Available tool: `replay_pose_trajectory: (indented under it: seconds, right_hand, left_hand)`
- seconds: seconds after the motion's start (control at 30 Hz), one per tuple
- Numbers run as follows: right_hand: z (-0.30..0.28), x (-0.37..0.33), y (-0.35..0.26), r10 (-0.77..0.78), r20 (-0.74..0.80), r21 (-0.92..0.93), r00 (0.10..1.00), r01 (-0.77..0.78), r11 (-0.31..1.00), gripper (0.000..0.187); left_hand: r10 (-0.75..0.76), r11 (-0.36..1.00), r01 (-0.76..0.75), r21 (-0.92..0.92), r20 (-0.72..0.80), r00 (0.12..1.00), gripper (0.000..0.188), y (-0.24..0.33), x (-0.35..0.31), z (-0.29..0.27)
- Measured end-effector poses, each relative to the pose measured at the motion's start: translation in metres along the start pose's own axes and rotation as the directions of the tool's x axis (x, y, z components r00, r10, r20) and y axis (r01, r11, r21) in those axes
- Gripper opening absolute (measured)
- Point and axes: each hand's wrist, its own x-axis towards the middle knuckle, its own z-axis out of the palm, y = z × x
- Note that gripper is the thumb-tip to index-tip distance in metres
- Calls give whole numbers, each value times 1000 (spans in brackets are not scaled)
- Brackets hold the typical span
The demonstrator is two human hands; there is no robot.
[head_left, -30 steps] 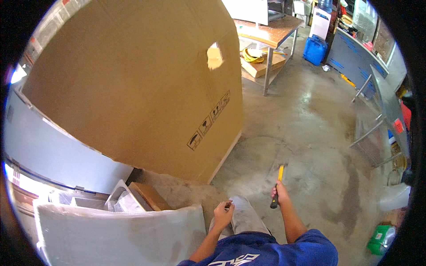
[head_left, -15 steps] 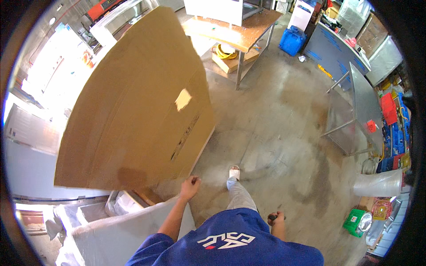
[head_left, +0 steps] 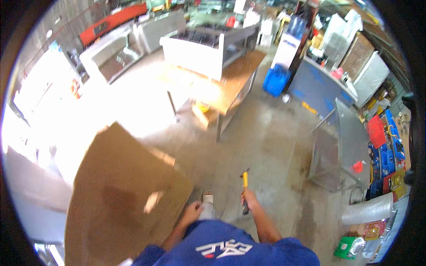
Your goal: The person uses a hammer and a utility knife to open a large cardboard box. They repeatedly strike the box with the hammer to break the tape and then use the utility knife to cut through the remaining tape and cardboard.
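Two bare hands low in view, clock read from the middle. Nearest, at 6 o'clock, a blue shirt (head_left: 230,246) with a white print. Between 6 and 7, the left hand (head_left: 192,210), fingers curled in, just beside a pale trouser leg (head_left: 207,213); hard to tell whether gripping anything or touching the cardboard nearby. At 5, the right hand (head_left: 250,198), closed round a hammer (head_left: 245,179): black grip down in the fist, yellow shaft upward, head pointing toward 12. At 6, past the left hand, a foot (head_left: 208,197) in a light sandal on the grey floor (head_left: 270,146).

Toward 8, a big brown cardboard sheet (head_left: 120,199), with one light patch (head_left: 153,201) near the side facing the hands. At 4, a green box (head_left: 350,247) with a round face, and past it a roll of clear wrap (head_left: 368,210).

Farther out, at 3, a steel table (head_left: 350,137) with a red tag (head_left: 357,166). At 12, a brown-topped bench (head_left: 239,73) bearing a large white box (head_left: 191,55). Between 1 and 2, a blue jug (head_left: 276,80) before a white water cooler (head_left: 285,51). Farthest, between 10 and 11, a long red beam (head_left: 113,24).
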Motion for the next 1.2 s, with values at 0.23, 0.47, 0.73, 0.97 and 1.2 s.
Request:
replay_pose_trajectory:
  seconds: [0.23, 0.47, 0.73, 0.97, 1.2]
  right_hand:
    - [100, 107, -160, -403, 140, -610, 904, 400, 684, 37]
    - [162, 222, -278, -583, 347, -758, 735, 585, 287, 34]
    - [173, 372, -395, -537, 546, -738, 643, 673, 56, 28]
    - [179, 472, -474, -584, 668, -620, 462, 780, -91, 30]
    - [215, 452, -523, -554, 700, -673, 451, 677, -298, 33]
  left_hand:
    - [26, 997, -29, -64, -48, 999, 41, 89, 139, -37]
    - [-43, 979, -11, -205, -255, 966, 40, 169, 218, -106]
    - [8, 848, -389, -360, -726, 688, 26, 243, 265, -222]
    - [690, 721, 36, 692, -721, 66, 34, 424, 215, -407]
    - [573, 273, 361, 892, -452, 683, 30, 512, 184, -403]
